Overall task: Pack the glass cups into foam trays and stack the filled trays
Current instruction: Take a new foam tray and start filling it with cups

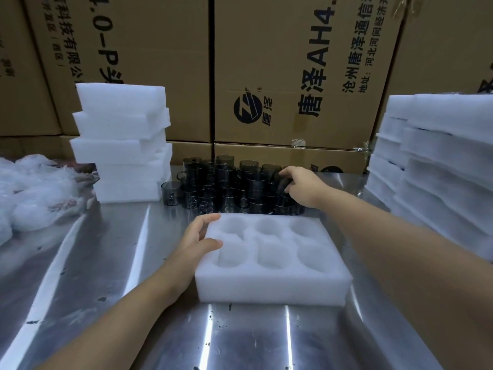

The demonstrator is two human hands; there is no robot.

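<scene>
White foam tray point(272, 287) with six round, unfilled pockets lies flat on the scuffed stainless-steel table point(106, 263), straight in front of the person. The left hand point(198, 243) holds its left edge, with the thumb laid over the top rim and the fingers curved round the far-left corner. Just behind the tray stands a crowded cluster of smoky dark glass cups point(226, 182) with handles, some sitting on top of others. The right hand point(300, 186) reaches into the right side of the cluster, its fingers curled down around one cup point(282, 184); I cannot tell whether that cup is lifted. A tall stack of white foam slabs point(122, 145) rises just left of the cups, and a second foam stack point(437, 161) stands at the right. Crumpled clear plastic bags point(32, 193) lie far left. Brown cardboard cartons point(293, 76) printed in black form the backdrop.
</scene>
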